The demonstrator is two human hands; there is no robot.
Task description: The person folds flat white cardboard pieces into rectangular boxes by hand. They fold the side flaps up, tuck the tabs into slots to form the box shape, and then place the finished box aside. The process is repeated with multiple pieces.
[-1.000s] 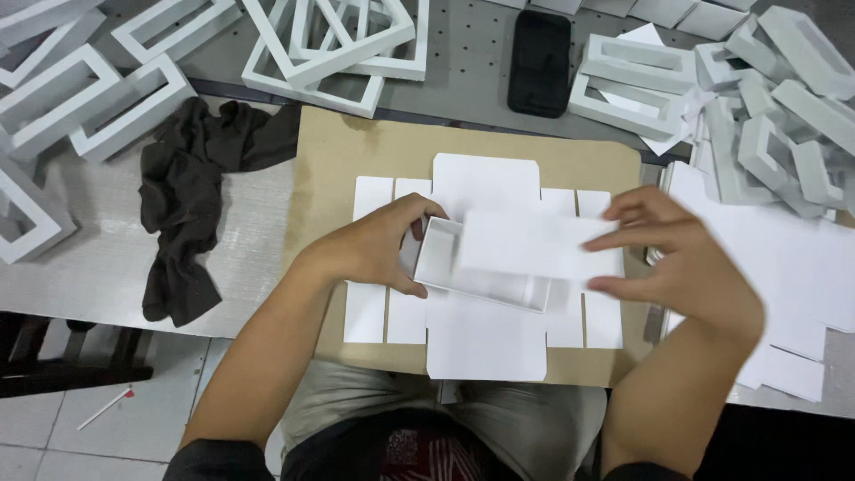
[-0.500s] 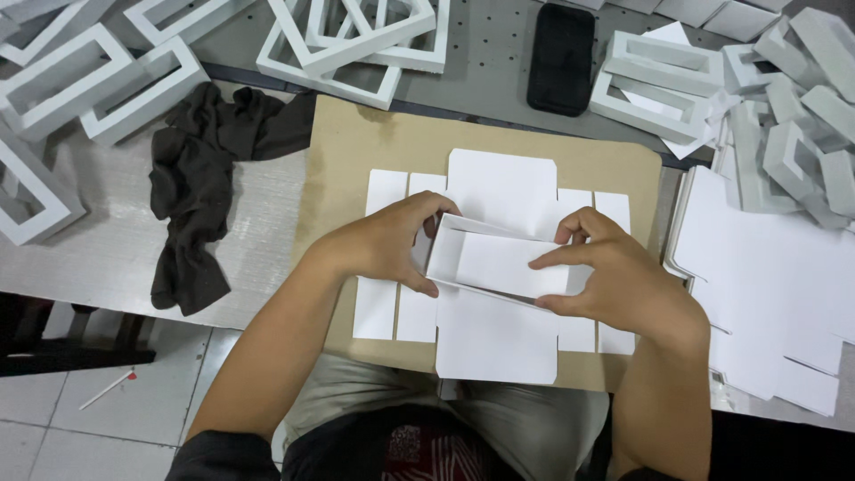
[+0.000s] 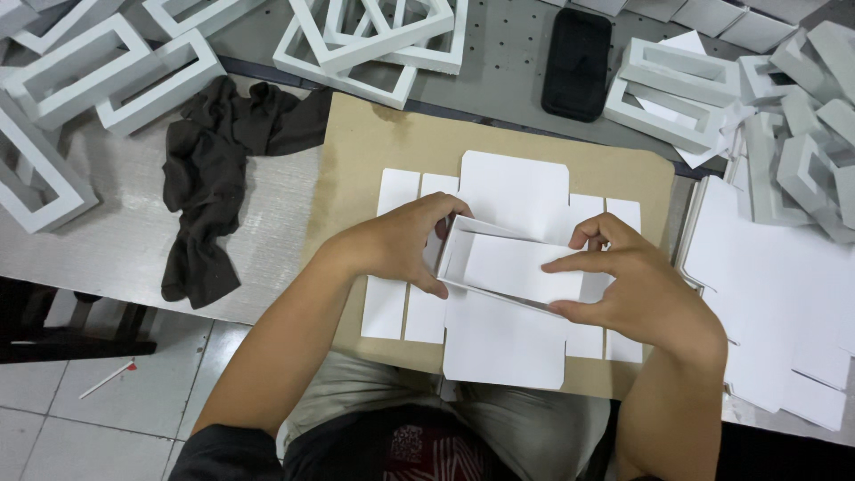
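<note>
White folded card tray (image 3: 517, 267) sits over a flat die-cut sheet (image 3: 508, 343) on the brown board (image 3: 383, 151), held from both ends: left hand (image 3: 396, 249) clamps its left wall, right hand (image 3: 637, 285) pinches the right side, fingers closed on it.

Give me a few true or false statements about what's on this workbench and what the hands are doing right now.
1. Both the left hand and the right hand grip a folded white card piece. True.
2. The dark cloth lies right of the brown board. False: it lies left.
3. A black phone lies beyond the board. True.
4. The flat white die-cut sheet lies on the floor. False: it lies on the board.
</note>
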